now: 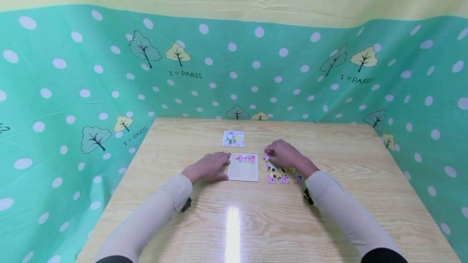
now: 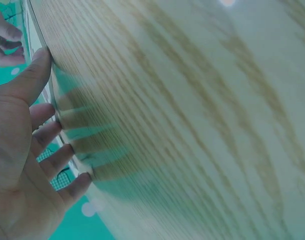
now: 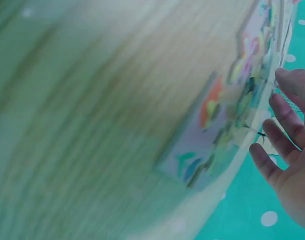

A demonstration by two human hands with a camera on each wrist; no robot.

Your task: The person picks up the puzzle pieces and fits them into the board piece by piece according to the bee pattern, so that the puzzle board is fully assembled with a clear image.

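Left hand (image 1: 210, 167): flat on the tabletop (image 1: 329, 214), fingers straight and relaxed, fingertips touching the left edge of the puzzle tray (image 1: 243, 171); nothing grasped. Same flat, spread pose seen from the left wrist, fingertips (image 2: 47, 132) against a thin raised edge.

Right hand (image 1: 283, 154): just right of the tray, over the far end of the loose pieces; fingers curled, tips at a small pale piece (image 1: 266, 157) at the near side of the fingertips. Appears pinched, but too small to confirm whether lifted or lying on the wood. Right-wrist view blurred; fingers (image 3: 277, 140) loosely bent beside the pieces.

Puzzle tray: pale square board, lying flat near the middle of the tabletop, slightly toward the far edge. Mostly bare; a short row of fitted pieces (image 1: 245, 159), pink and purple, along its far edge.

Loose pieces (image 1: 279, 175): small heap, pink, yellow and dark, on the wood just right of the tray, partly under the right wrist.

Picture card (image 1: 232, 139): small square with a coloured print, flat, beyond the tray toward the far edge, apart from it.

Sleeves (image 1: 153, 214): cream, on both forearms, reaching in from the near edge.

Backdrop cloth (image 1: 73, 92): green with white dots and trees, standing round the far, left and right edges.
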